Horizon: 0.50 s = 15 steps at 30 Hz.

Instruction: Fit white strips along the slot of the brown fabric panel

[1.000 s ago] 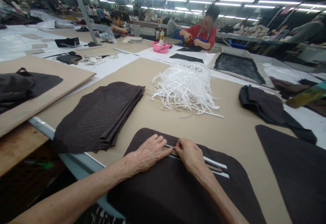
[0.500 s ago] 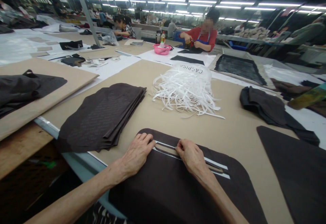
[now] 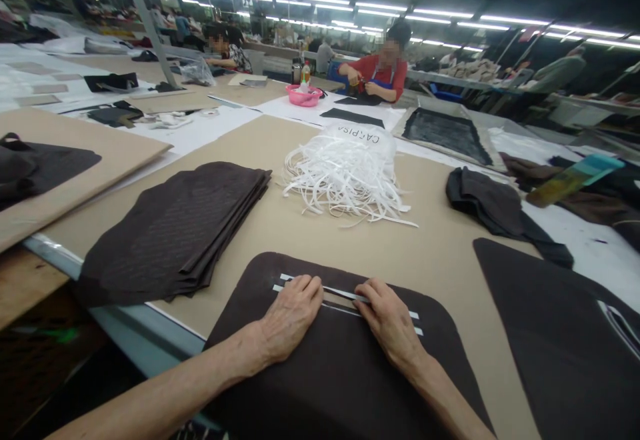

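Note:
A dark brown fabric panel [image 3: 320, 373] with rounded corners lies before me on the tan-covered table. A long narrow slot runs across its upper part, edged by two white tape strips [image 3: 340, 292] whose ends show on both sides. My left hand [image 3: 293, 310] is over the slot left of its middle, fingers bent and pressed together on the upper edge. To its right, my right hand [image 3: 393, 320] pinches that same edge between thumb and fingers. Between the hands the taped edge looks raised or folded. The fingertips of my left hand are partly hidden.
At left is a stack of dark brown panels [image 3: 175, 227]. Beyond my hands lies a heap of white strips [image 3: 345, 177] by a white bag [image 3: 365, 137]. Another brown panel [image 3: 540, 333] and folded dark fabric [image 3: 487, 200] are at right. Across the table sits a co-worker [image 3: 375, 73] beside a pink basket [image 3: 304, 97].
My left hand has moved right along the slot, uncovering the left ends of the strips. My right hand has also shifted toward the slot's right end. The whole view has turned slightly right.

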{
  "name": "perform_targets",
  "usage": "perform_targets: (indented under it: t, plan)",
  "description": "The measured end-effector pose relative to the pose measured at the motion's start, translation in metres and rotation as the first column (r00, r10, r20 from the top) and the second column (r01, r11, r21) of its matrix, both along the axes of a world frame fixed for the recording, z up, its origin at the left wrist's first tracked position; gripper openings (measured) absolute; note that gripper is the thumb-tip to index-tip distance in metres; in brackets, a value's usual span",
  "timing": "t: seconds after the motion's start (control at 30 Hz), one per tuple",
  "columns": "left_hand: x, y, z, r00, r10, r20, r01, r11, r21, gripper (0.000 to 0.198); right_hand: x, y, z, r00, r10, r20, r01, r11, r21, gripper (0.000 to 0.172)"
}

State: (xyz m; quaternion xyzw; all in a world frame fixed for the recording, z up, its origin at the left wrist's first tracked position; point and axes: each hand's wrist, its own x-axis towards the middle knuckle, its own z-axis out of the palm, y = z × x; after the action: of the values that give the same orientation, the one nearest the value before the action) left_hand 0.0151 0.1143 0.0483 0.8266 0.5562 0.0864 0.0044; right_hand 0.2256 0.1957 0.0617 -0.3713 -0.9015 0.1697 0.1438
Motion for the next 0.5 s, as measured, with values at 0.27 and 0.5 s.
perform_targets:
  t: [0.27,0.5]
  plan:
    - [0.006,-0.002,0.000,0.992,-0.026,-0.127,0.028,1.000,0.012,0.037,0.009,-0.001,0.005,0.982,-0.164,0.089,0.171,0.982,-0.082,0.013]
    - [0.010,-0.007,0.001,0.971,-0.029,-0.237,0.048,0.996,0.078,0.037,-0.005,0.007,0.021,0.906,-0.237,0.350,0.301,0.943,-0.141,0.011]
